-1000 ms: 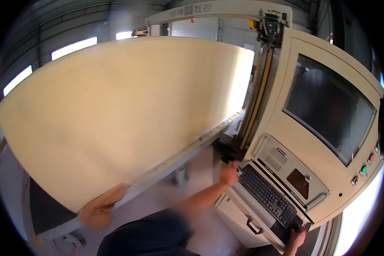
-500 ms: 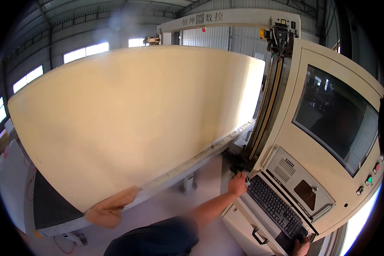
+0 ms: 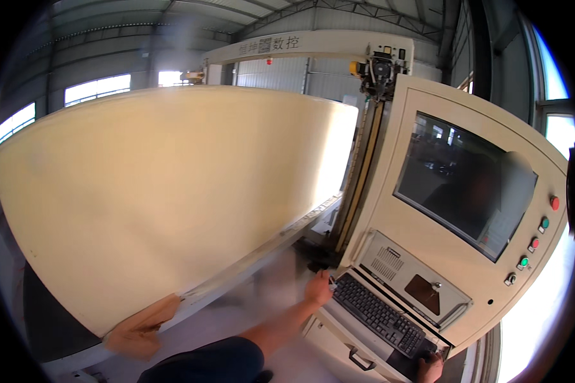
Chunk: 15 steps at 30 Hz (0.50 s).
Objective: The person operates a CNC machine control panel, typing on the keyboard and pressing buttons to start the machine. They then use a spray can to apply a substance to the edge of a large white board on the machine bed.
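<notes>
Your right hand [image 3: 317,288] sits just below the middle of the frame, its fingers curled down onto the left end of the black keyboard [image 3: 377,314]; whether they grip a small thing there or only press the edge cannot be told. Your bare forearm runs from it down toward the lower middle.

Your left hand [image 3: 137,329] is at the lower left, blurred, pressed against the bottom corner of the big cream foam block [image 3: 172,191]. It looks to be wrapped in a tan glove or cloth, and whether its fingers are clenched or released cannot be told.

Another hand [image 3: 430,368] shows at the lower right edge, touching the far end of the keyboard tray; whose it is cannot be told.

The keyboard lies on a slanted shelf of the beige control cabinet [image 3: 428,127], which fills the right half of the frame. Above the keyboard is a dark screen [image 3: 463,182], and to its right a column of red and green buttons [image 3: 538,233]. The foam block fills the left and centre, resting on a long machine bed [image 3: 262,252]. A cream gantry beam [image 3: 300,46] crosses the top.
</notes>
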### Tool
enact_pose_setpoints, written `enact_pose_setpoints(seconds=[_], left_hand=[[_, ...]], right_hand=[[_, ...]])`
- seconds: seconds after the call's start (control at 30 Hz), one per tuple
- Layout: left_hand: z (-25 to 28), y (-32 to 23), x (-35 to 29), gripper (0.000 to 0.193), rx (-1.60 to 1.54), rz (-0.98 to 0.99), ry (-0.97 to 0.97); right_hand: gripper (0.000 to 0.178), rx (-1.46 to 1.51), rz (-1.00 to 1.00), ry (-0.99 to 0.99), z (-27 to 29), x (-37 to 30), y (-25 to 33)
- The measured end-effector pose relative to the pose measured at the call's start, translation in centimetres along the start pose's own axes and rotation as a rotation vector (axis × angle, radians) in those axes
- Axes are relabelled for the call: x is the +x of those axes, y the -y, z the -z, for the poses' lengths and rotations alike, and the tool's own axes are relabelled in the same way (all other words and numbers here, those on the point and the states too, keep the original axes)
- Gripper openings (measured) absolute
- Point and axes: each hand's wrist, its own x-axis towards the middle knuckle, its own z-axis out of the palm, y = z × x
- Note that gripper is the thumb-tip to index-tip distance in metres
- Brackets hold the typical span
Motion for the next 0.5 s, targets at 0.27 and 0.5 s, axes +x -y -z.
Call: enact_pose_setpoints(seconds=[0.27,0.5], left_hand=[[-0.5,-0.4,-0.1,0.047,-0.015,0.006,0.053],[-0.3,0.3,0.0,0.044,-0.005,-0.015,0.017]], right_hand=[[0.043,-0.046,0.022,0.054,0.1,-0.6,-3.0],[0.043,0.041,-0.073,-0.032,0.7,-0.8,0.2]])
